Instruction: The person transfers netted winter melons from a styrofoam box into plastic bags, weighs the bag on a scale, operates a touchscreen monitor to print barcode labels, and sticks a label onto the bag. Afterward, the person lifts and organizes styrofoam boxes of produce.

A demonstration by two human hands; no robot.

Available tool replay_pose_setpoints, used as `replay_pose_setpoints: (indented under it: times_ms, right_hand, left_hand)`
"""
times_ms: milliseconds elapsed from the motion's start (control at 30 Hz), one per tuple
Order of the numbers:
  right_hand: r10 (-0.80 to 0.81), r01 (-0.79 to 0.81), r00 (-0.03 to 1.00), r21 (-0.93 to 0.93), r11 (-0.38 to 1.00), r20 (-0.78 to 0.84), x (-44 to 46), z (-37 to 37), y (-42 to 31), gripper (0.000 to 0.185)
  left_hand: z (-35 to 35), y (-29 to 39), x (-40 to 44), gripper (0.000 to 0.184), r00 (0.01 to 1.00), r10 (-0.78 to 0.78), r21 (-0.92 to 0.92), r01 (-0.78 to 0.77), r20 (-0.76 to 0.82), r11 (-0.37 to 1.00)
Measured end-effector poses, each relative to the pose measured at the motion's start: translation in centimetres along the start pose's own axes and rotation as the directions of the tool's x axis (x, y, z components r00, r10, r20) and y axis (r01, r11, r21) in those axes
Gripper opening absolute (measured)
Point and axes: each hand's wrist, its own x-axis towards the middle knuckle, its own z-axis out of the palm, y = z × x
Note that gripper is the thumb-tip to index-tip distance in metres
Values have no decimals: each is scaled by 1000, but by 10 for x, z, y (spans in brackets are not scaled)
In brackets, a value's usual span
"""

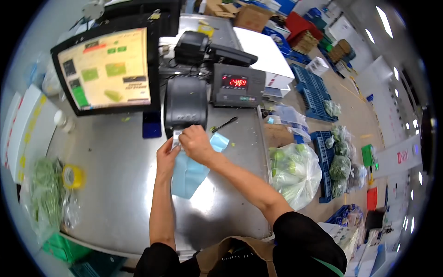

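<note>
A small white label (176, 137) shows at the front of the black label printer (186, 104). My left hand (167, 159) pinches its lower left edge between thumb and fingers. Over its right side, my right hand (196, 144) is closed with bent fingers, which hide part of the label. Beneath both hands, light blue backing paper (190, 177) lies on the metal table (120, 184), with one piece sticking out past my right wrist. A black-handled tool (224, 124) rests just right of the printer.
A touchscreen monitor (108, 71) stands at the left, and a scale display (237, 85) with red digits is right of the printer. Bagged greens (46, 194) and yellow tape (72, 177) sit at the left edge. A vegetable bag (295, 175) stands beyond the right edge.
</note>
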Motion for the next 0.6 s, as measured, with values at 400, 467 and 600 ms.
replay_pose_setpoints:
  times_ms: [400,467,600]
  right_hand:
    - [-37,35,999,-111,993,-15,-3,8,10,8]
    - [19,-26,997,-92,995,-77,-6,9,11,7]
    - [259,-234,919,119,965,-296,-5,-13,9,9]
  left_hand:
    - [-5,-14,-8,43,995,-82,-142,90,58,986]
    - [-6,-16,-12,40,987,-153,-162,158,44,974]
    - [-11,-19,-22,37,967,-254,-174,251,5,952]
